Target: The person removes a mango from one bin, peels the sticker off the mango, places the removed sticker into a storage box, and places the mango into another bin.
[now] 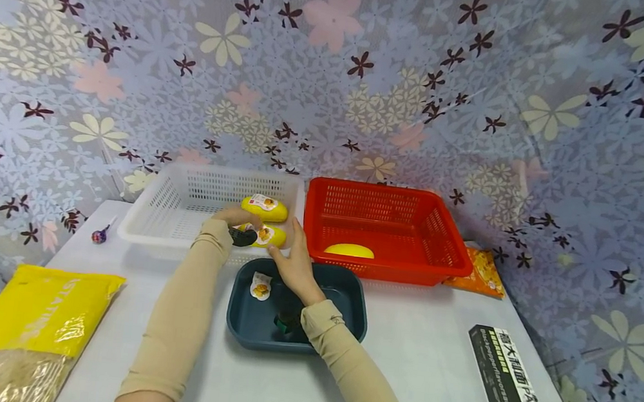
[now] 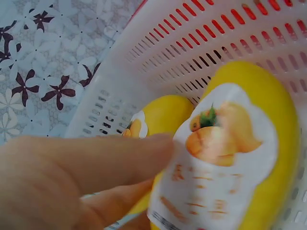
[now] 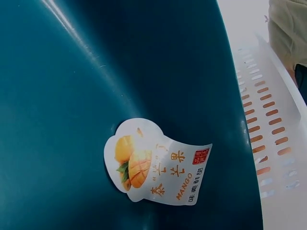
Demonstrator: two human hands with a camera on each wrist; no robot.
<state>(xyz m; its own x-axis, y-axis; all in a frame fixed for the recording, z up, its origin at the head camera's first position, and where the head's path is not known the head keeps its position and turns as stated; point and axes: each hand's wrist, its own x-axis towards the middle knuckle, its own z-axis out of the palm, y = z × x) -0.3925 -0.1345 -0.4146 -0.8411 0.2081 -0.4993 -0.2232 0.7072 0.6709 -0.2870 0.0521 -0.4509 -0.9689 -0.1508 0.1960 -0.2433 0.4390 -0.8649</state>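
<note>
In the head view my left hand point(image 1: 241, 217) reaches into the white basket point(image 1: 149, 210), its fingers curled at the left end of a yellow mango-shaped pack point(image 1: 273, 236) with a white label. The left wrist view shows fingers point(image 2: 129, 155) against the edge of that pack's label point(image 2: 220, 143). A second yellow mango-shaped pack point(image 1: 272, 210) lies behind it. My right hand point(image 1: 295, 266) is spread over the basket's front right corner, thumb and fingers apart, beside the nearer pack. Below it sits a dark teal tub point(image 1: 240, 329) with a mango label point(image 3: 156, 163) on its inside.
A red basket point(image 1: 402, 273) stands against the white one and holds another yellow pack point(image 1: 349, 250). An orange snack bag point(image 1: 480, 273) lies to its right, a black pasta box point(image 1: 513, 391) nearer. On the left are a yellow bag point(image 1: 36, 322) and a lollipop point(image 1: 100, 235).
</note>
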